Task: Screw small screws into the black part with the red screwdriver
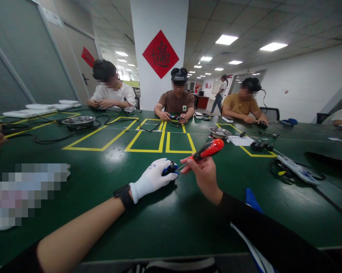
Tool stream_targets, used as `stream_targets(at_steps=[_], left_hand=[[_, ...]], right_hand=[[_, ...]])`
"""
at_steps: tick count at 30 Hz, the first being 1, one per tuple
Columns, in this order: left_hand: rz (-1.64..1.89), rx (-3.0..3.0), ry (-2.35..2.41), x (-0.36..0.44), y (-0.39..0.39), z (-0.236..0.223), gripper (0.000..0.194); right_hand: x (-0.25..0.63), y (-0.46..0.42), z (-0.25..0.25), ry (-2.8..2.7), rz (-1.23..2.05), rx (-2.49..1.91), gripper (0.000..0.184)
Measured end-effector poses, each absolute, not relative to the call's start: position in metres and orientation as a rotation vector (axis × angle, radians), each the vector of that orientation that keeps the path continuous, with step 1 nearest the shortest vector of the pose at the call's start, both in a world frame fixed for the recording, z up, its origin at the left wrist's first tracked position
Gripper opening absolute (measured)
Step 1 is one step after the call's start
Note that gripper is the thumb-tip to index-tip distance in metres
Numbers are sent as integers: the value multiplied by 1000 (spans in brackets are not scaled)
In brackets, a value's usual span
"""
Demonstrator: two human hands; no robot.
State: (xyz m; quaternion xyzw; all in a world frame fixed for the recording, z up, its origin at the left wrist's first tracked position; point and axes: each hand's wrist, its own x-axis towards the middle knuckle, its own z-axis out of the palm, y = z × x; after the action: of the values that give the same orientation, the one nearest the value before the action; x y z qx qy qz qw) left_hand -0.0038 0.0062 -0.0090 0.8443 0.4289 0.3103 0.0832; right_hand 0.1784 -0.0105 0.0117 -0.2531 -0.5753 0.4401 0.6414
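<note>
Near the middle of the frame, the gloved left hand (155, 178) has its fingers curled round a small black part (172, 165), low over the green table (116, 235). The right hand (205, 172) is bare, fingers pinched on a red and black screwdriver (215, 146), handle tilted up to the right, tip right by the part.

Slip risk is the big one imo: the shaft comes in at a slant, so a hard push could skid it off and into the gloved fingertips. That smooth-looking glove might also let the part roll if the grip's loose. And the pinch looks light, so the driver could wobble under any real twist.

Hard to make out: whether the tip actually touches the part, plus any screw or slot, since fingers cover most of it. The blue and white thing (253, 200) at lower right is half under the sleeve (252, 223), and the lower left has a pixelated patch (23, 193), no clue what's there.
</note>
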Motion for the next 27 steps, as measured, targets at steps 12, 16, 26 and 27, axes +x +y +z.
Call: stream_targets(at_steps=[12,16,26,27], left_hand=[[912,2517,1265,-4,6,-8,28],[918,2499,1281,-4,5,-8,29],[909,2469,1305,-4,5,-7,27],[907,2467,1297,-4,5,-7,27]], right_hand=[[183,-11,10,-1369,1046,-535,26],[180,-14,12,-1384,1030,-507,21],[184,-15,10,-1403,1120,-420,32],[184,-16,10,-1418,1104,-434,32]])
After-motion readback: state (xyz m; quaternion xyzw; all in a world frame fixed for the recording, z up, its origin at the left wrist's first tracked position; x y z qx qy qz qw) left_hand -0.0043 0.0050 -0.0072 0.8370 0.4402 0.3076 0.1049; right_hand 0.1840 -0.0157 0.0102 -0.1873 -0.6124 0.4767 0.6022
